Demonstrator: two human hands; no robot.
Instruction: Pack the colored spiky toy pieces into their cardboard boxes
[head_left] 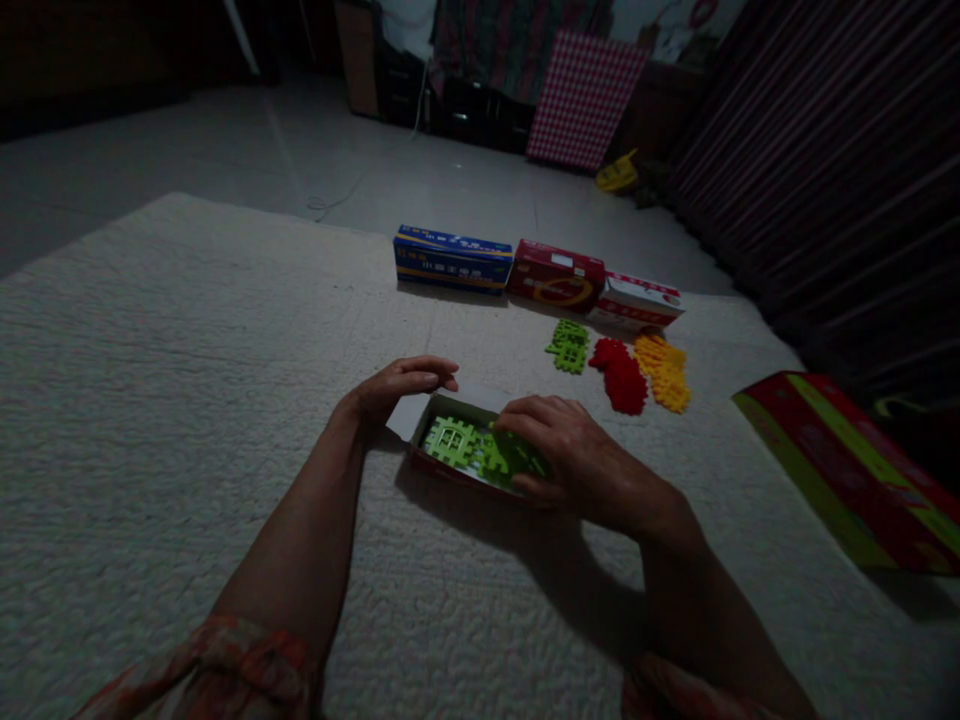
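Note:
An open carton [420, 462] lies on the quilted mat in front of me, its flap folded out at the left end. Flat green interlocking blocks [450, 440] with notched edges lie inside it. My right hand [559, 445] curls over the carton's right part, its fingers closed around some green blocks [517, 455] at the opening. Part of those blocks is hidden under the fingers. My left hand [405, 385] rests at the carton's far left corner by the flap, fingers stretched out and holding nothing.
Beyond the carton lie piles of green blocks [568, 346], red blocks [621, 376] and yellow blocks [663, 370]. Behind them stand a blue box [453, 262], a dark red box [556, 276] and a white-and-red box [637, 302]. A large red-and-green box [847, 460] sits at the right.

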